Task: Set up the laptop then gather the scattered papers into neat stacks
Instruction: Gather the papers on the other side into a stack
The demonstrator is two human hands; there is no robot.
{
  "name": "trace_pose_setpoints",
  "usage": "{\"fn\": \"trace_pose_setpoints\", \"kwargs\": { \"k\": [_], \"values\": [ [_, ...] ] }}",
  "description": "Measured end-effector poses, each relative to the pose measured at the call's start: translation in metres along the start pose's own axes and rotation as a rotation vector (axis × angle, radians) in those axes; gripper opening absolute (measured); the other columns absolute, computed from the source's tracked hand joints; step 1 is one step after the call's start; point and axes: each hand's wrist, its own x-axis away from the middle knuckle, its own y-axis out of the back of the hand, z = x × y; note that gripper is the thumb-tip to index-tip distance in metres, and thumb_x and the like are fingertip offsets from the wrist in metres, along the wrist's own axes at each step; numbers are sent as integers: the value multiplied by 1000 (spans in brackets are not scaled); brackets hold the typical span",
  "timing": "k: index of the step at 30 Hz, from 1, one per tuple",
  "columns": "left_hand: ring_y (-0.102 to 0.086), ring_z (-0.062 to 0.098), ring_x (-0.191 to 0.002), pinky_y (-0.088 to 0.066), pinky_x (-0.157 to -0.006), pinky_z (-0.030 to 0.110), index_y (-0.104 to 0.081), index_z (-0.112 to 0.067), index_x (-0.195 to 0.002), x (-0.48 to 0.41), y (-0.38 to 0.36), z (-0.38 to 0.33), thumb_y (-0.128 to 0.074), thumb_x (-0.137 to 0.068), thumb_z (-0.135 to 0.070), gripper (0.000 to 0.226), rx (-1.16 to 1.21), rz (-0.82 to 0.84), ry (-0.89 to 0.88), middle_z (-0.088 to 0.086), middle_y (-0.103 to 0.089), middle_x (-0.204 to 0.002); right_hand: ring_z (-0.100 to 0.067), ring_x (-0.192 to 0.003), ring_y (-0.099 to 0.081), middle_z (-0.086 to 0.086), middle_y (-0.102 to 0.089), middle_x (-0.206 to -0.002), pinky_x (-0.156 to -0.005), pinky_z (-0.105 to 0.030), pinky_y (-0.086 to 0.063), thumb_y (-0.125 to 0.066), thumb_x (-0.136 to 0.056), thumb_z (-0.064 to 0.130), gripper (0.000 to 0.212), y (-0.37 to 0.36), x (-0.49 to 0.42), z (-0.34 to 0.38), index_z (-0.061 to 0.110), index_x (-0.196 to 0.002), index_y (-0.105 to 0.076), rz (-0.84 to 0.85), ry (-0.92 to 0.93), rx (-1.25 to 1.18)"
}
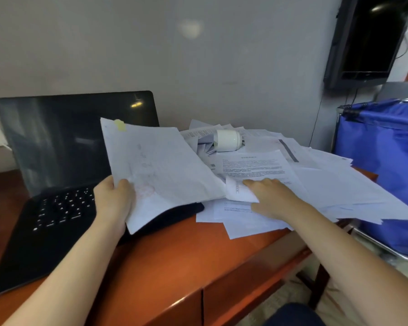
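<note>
**A:** Fig. 1, left side?

**B:** The laptop (57, 142) stands open on the desk (174, 255), screen dark. The left hand (113, 198) has fingers and thumb curled round the lower left edge of a sheaf of sheets (160, 165), which is raised and tilted over the right half of the keyboard.

**A:** Right side?

**B:** The right hand (273, 196) lies palm down, fingers straight, on the scattered papers (327, 184), which are spread over the desk's right part, just beside the laptop. 1 white cylinder (229, 140) lies on its side on the far papers.
</note>
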Motion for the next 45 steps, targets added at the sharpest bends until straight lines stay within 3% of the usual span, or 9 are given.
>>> {"fn": "trace_pose_setpoints", "kwargs": {
  "k": [5, 13, 22, 29, 33, 37, 40, 42, 45],
  "values": [
    [-51, 15, -64, -39, -52, 25, -50, -13, -69, -2, 0, -2, -35, -89, 0, 28, 38, 3, 32, 1, -53, -73, -22, -95, -54, 3, -59, -104, -75, -32, -45, -62, -74, 61, 57, 4, 11, 5, 27, -118, -51, 173, 13, -78],
    [-51, 13, -64, -39, -52, 25, -53, -8, -84, -2, 5, -2, -36, -90, -1, 19, 89, -10, 69, -1, -53, -75, -22, -67, -36, -1, -33, -66, -48, -25, -21, -57, -81, 23, 36, 7, 8, 29, 16, -63, -27, 44, 171, 133],
    [-52, 15, -65, -40, -53, 26, -50, -14, -69, -1, 5, -3, -37, -91, -3, 28, 81, 33, 50, 0, -55, -74, -23, -60, -37, -8, -36, -58, -58, -34, -25, -44, -99, 24, 43, -14, -1, -7, 9, -60, -32, -585, -222, -652],
    [-53, 24, -69, -42, -60, 31, -59, 1, -85, 7, -9, -1, -41, -89, -4, 19, -60, 200, 33, 12, -58, -78, -23, -47, -29, 8, -21, -47, -48, -30, -25, -33, -94, 35, 36, 1, 1, 18, 31, -59, -23, -920, 124, -559],
    [-39, 17, -56, -31, -51, 25, -48, -7, -71, 10, -17, 5, -47, -84, -6, 13, -281, 305, 17, 4, -44, -65, -33, -54, -51, 2, -44, -49, -56, -34, -40, -27, -89, 45, 45, -10, -1, 48, 18, -81, -61, -610, 327, -483],
    [-50, 19, -70, -38, -64, 29, -54, -11, -80, 10, -22, 3, -39, -96, -22, 25, -334, 343, 48, 6, -54, -81, -26, -57, -39, 4, -34, -53, -57, -34, -32, -24, -89, 49, 41, -27, 2, 73, 22, -59, -28, -348, 446, -430],
    [-59, 25, -99, -44, -84, 33, -60, -9, -115, -3, -24, -5, -33, -97, -48, 50, -259, 350, 201, 8, -62, -110, -9, -53, -43, 7, -43, -52, -56, -27, -33, -21, -88, 60, 49, -22, 6, 75, 27, -56, -38, -189, 439, -533],
    [-62, 24, -90, -48, -76, 33, -58, -6, -114, -12, -26, -10, -47, -93, -46, 46, -326, 417, 281, 7, -63, -107, -4, -85, -62, 8, -70, -87, -81, -24, -46, -22, -90, 66, 61, -19, 4, 66, 26, -90, -68, -10, 410, -677],
    [-60, 18, -74, -43, -56, 25, -61, -6, -106, -17, -31, -15, -60, -91, -17, 19, -451, 491, 217, 7, -64, -97, -4, -118, -54, 6, -63, -125, -105, -29, -39, -41, -96, 49, 45, -18, -9, 38, 20, -125, -61, 2, 263, -768]
  ]
}}
